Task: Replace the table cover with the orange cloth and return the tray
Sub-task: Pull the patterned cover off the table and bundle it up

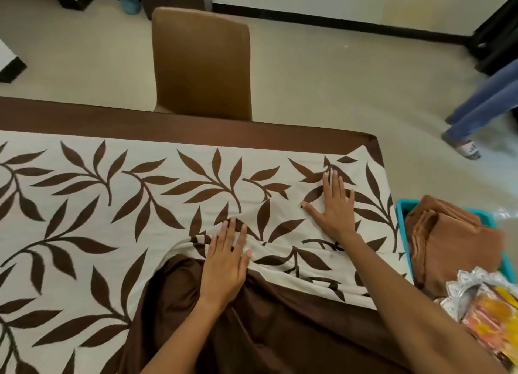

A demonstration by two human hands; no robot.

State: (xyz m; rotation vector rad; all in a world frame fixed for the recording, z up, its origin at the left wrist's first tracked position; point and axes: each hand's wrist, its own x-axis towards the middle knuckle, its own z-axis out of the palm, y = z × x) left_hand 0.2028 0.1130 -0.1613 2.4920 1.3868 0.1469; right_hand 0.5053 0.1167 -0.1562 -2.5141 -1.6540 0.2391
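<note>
A cream table cover [117, 211] with brown leaves and a brown border lies over the table; its near edge is folded back, showing a glossy brown underside [266, 326]. My left hand [225, 264] lies flat with straight fingers on the bunched fold. My right hand [335, 205] presses flat on the cover near the table's right end, fingers spread. To the right, a folded orange-brown cloth [454, 242] sits in a turquoise basket [401, 205]. A silver tray [459, 286] with yellow and orange items shows at the lower right edge.
A brown chair [201, 65] stands pushed in at the table's far side. Another person's legs in jeans and sandals [476, 113] are on the floor at the right. A blue bottle [130, 0] rests by dark furniture at the far wall.
</note>
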